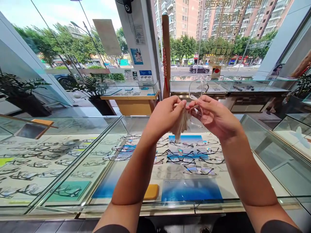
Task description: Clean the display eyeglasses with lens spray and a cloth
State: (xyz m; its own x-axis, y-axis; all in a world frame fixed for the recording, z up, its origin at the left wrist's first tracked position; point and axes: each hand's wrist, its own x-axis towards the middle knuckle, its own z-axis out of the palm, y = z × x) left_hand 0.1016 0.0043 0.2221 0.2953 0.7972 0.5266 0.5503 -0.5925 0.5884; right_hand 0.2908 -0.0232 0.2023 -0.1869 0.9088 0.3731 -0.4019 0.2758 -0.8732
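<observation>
Glass display case (136, 216): beneath your forearms, rows of spectacles and blue cards inside it.

Your left hand (166, 113): left of the held pair, thumb and fingers pinched together on the cloth; whether they also grip the frame, you cannot tell.

Your right hand (215, 113): right of the same pair, thumb and forefinger closed near its middle, the other fingers curled loosely behind the lower lens.

Clear-rimmed glasses (195, 90): one pair, raised above the case between your hands, long axis near upright, one lens above the pinch, one below; your right hand the nearer, touching.

Pale cloth (179, 127): one, bunched, hanging from your left fingers, just beside the lower lens.
</observation>
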